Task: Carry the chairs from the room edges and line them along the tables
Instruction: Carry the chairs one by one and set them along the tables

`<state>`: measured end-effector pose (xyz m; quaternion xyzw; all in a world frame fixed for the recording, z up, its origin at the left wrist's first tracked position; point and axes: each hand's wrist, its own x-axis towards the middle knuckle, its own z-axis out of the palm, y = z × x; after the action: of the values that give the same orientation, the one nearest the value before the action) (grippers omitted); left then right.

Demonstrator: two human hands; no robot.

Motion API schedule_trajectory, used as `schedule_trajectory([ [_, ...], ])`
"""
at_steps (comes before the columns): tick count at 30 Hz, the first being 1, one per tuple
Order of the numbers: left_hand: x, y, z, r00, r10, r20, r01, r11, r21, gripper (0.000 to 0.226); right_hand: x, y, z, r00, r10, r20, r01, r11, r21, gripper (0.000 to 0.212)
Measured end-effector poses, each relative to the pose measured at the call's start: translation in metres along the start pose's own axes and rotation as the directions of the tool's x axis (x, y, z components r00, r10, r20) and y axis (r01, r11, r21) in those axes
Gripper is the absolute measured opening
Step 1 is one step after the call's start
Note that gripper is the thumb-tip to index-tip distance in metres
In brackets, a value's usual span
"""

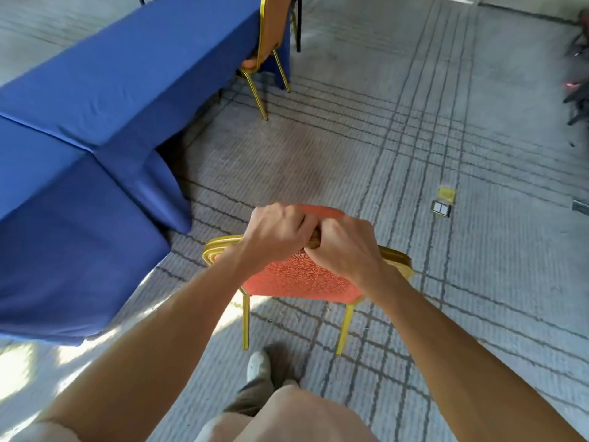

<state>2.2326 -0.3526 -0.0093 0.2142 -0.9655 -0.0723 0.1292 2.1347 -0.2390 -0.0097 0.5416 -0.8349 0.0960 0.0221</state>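
A banquet chair (296,279) with a gold frame and orange patterned padding stands in front of me, its back toward me. My left hand (274,232) and my right hand (342,247) both grip the top rail of its backrest, side by side at the middle. Its two rear legs show below; the seat is mostly hidden behind my hands. To the left run tables under blue cloths (105,90). A second chair of the same kind (271,49) stands against the far table's side.
Grey carpet with dark crossing lines spreads to the right and ahead. A floor socket box (443,204) with its lid up sits in the carpet to the right. Dark objects lie at the far right edge (577,90). My shoe (258,366) is behind the chair.
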Motion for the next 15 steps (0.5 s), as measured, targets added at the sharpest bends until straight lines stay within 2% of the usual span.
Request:
schedule_trajectory([
  [1, 0.001, -0.001, 0.006, 0.998, 0.058, 0.013, -0.058, 0.998, 0.009, 0.031, 0.004, 0.005, 0.008, 1.0, -0.014, 0.007, 0.014, 1.0, -0.011, 0.022],
  [3, 0.011, -0.01, 0.024, 0.996, 0.079, 0.028, -0.078, 0.996, -0.039, 0.022, 0.017, 0.016, 0.023, 0.999, -0.009, 0.042, 0.01, 1.0, -0.025, 0.022],
  [7, 0.052, -0.022, 0.057, 0.994, 0.036, 0.107, -0.016, 0.984, -0.179, 0.025, 0.057, 0.047, 0.047, 0.993, 0.043, 0.106, -0.043, 0.999, -0.003, 0.021],
  [8, 0.064, -0.024, 0.062, 0.993, 0.021, 0.116, 0.001, 0.983, -0.186, 0.028, 0.069, 0.054, 0.049, 0.991, 0.057, 0.122, -0.06, 0.998, 0.021, 0.02],
  [10, 0.095, -0.034, 0.072, 0.994, -0.104, 0.041, 0.111, 0.973, -0.202, 0.038, 0.097, 0.069, 0.053, 0.987, 0.056, 0.153, -0.063, 0.997, 0.047, 0.018],
  [11, 0.11, -0.041, 0.076, 0.984, -0.16, 0.073, 0.172, 0.958, -0.228, 0.039, 0.113, 0.077, 0.053, 0.988, 0.037, 0.147, -0.045, 0.998, 0.053, 0.018],
  [12, 0.124, -0.045, 0.076, 0.983, -0.155, 0.097, 0.173, 0.958, -0.229, 0.035, 0.127, 0.084, 0.051, 0.992, 0.013, 0.127, -0.022, 0.997, 0.068, 0.018],
  [15, 0.178, -0.064, 0.077, 1.0, -0.012, 0.02, 0.017, 0.971, -0.237, 0.027, 0.18, 0.108, 0.048, 1.0, -0.012, 0.013, 0.011, 0.995, 0.098, 0.016],
])
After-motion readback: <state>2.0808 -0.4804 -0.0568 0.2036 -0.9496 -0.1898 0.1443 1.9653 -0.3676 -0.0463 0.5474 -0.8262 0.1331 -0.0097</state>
